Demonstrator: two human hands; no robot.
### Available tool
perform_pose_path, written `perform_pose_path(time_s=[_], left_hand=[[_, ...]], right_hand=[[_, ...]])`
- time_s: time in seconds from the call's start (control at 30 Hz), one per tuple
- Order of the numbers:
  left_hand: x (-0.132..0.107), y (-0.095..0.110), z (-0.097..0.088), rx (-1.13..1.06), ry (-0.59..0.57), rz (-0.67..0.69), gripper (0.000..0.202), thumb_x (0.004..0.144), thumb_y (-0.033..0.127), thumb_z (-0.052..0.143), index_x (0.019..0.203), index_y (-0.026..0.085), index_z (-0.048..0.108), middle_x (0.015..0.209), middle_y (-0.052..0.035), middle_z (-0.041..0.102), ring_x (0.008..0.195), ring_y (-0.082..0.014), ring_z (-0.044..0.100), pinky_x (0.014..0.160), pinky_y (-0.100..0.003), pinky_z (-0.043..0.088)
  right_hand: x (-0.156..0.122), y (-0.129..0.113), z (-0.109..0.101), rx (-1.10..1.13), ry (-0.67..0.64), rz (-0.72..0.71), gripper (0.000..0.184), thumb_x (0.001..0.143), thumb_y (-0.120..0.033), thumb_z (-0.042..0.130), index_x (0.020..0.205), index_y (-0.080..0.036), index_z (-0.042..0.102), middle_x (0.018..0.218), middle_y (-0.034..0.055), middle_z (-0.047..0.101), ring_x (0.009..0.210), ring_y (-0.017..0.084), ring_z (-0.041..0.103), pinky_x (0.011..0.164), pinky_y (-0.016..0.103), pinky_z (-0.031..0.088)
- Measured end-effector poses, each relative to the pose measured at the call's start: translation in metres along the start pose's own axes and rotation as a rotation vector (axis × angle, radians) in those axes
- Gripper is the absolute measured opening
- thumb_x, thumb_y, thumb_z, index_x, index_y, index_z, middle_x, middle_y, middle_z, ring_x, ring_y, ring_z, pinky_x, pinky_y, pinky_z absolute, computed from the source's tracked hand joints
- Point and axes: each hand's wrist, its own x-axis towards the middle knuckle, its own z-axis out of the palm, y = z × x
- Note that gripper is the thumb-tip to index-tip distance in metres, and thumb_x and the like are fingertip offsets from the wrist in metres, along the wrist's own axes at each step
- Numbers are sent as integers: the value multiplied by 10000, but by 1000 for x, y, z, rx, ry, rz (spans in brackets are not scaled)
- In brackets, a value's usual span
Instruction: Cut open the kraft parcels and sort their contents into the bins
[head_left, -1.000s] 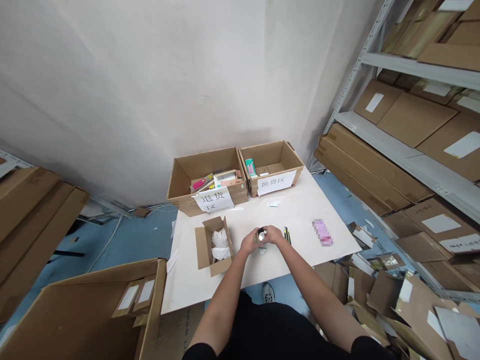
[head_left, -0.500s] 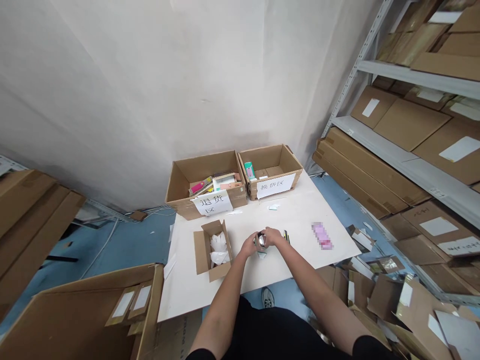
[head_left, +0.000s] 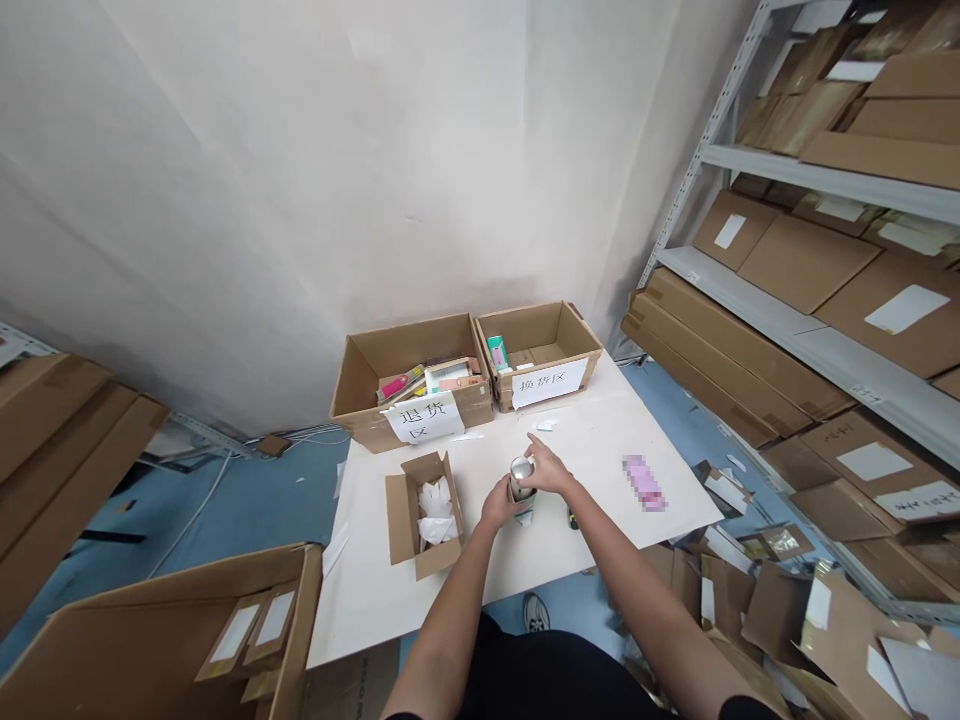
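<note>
Over the white table [head_left: 480, 560], my left hand [head_left: 501, 502] is closed around a small pale and green carton [head_left: 526, 512]. A can-like cylinder with a round silvery top [head_left: 520, 467] rises from the carton's upper end; its lower part is hidden. My right hand [head_left: 547, 467] grips the cylinder near the top from the right, its index finger sticking out. Just right of the carton, a black and yellow tool [head_left: 573, 518] lies partly behind my right forearm. Left of my hands stands an open cardboard box [head_left: 401, 520] holding white plastic wrapping [head_left: 437, 510].
Two labelled cardboard bins, a left one [head_left: 367, 432] and a right one [head_left: 592, 365], stand at the table's back with small packages inside. A blurred pink item [head_left: 643, 484] lies to the right. A large carton [head_left: 307, 600] borders the left; shelving [head_left: 780, 310] and loose cardboard fill the right.
The silvery-topped cylinder now stands higher out of the carton. My right hand has shifted slightly right and its index finger has lifted off. The view has tilted up slightly.
</note>
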Motion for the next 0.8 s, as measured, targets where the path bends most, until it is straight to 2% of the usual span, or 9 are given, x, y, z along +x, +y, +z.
perform_pose_path(time_s=[0.1, 0.23, 0.3, 0.37, 0.43, 0.53, 0.63, 0.73, 0.8], left_hand=[[0, 5, 1, 22, -7, -8, 821, 636, 417, 898, 1376, 258, 580, 1338, -91, 695, 1219, -313, 650, 1021, -418, 497], [-3, 11, -2, 115, -11, -30, 909, 626, 466, 887, 1441, 289, 524, 1416, -89, 650, 1299, -337, 616, 1058, -452, 483], [-7, 15, -8, 146, -11, -31, 1078, 584, 444, 915, 1532, 258, 438, 1541, -157, 543, 1403, -373, 534, 1120, -464, 437], [-13, 22, -20, 168, 3, -10, 1263, 537, 406, 949, 1614, 222, 316, 1665, -220, 359, 1500, -407, 410, 1181, -476, 377], [-20, 35, -37, 185, 55, 59, 1373, 532, 399, 959, 1660, 236, 193, 1728, -210, 212, 1564, -407, 292, 1222, -498, 328], [-32, 70, -69, 140, 218, 216, 1354, 611, 433, 931, 1676, 296, 106, 1735, -150, 218, 1589, -359, 245, 1252, -513, 302], [-41, 122, -96, 10, 367, 283, 1225, 700, 458, 891, 1667, 339, 148, 1670, -130, 356, 1486, -324, 430, 1165, -471, 431], [-41, 174, -111, -106, 414, 361, 1100, 726, 426, 878, 1634, 356, 262, 1553, -109, 497, 1335, -291, 565, 1035, -413, 530], [-39, 200, -117, -149, 439, 377, 1031, 739, 391, 864, 1613, 321, 320, 1432, -105, 591, 1218, -266, 630, 979, -390, 556]], right_hand=[[5, -40, -40, 267, 114, -111, 543, 642, -322, 832, 1130, -243, 606, 1394, 90, 636, 1147, 258, 651, 984, 396, 517], [5, -92, -81, 476, 256, -232, 487, 708, -373, 813, 1113, -250, 570, 1321, 53, 659, 978, 194, 664, 890, 348, 535], [5, -107, -91, 510, 293, -250, 496, 698, -387, 830, 1096, -248, 569, 1363, 61, 632, 960, 184, 659, 876, 339, 536], [6, -114, -95, 533, 318, -241, 508, 693, -414, 839, 1089, -245, 569, 1385, 73, 614, 939, 180, 658, 857, 333, 538], [8, -113, -95, 563, 339, -224, 517, 690, -444, 843, 1082, -243, 571, 1376, 82, 613, 942, 185, 659, 852, 334, 541], [12, -107, -90, 617, 357, -184, 539, 672, -477, 852, 1074, -242, 579, 1348, 83, 621, 954, 196, 661, 851, 342, 547], [14, -107, -82, 648, 360, -144, 576, 649, -504, 869, 1076, -239, 589, 1316, 77, 632, 944, 199, 660, 838, 345, 555], [14, -114, -73, 678, 336, -128, 615, 623, -514, 897, 1077, -238, 588, 1225, 62, 662, 921, 200, 661, 831, 346, 562], [13, -117, -69, 719, 311, -128, 635, 623, -512, 910, 1093, -237, 585, 1128, 48, 686, 911, 205, 664, 837, 349, 566]])
